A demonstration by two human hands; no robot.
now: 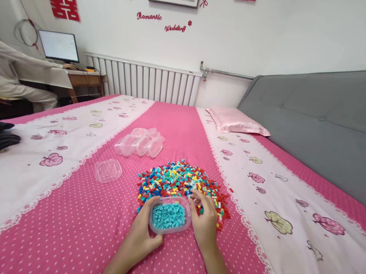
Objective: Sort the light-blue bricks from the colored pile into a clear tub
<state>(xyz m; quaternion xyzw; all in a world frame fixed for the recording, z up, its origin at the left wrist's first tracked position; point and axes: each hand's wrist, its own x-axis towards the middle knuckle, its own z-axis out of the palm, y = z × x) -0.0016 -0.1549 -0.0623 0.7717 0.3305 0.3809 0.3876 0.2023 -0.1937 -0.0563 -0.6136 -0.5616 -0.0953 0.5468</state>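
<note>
A clear plastic container (186, 226) filled with small turquoise building bricks (169, 215) is low in the middle of the head view. My left hand (143, 234) grips its left side, thumb at the near edge and fingers curled at the far left corner. At the right rim is my right hand (205, 222), fingers bent and thumb against the container's side. Just beyond both hands lies a spread-out pile of small mixed building bricks (178, 176) in red, yellow, blue, white and turquoise. My right hand covers part of the pile's near right side.
A clear lid (108, 171) lies left of the pile. Several clear containers (140, 142) are grouped behind it. All rest on a pink dotted bedspread (92, 223). A pink pillow (236, 120) and grey headboard (326, 114) are right. A person (8, 62) sits at a desk far left.
</note>
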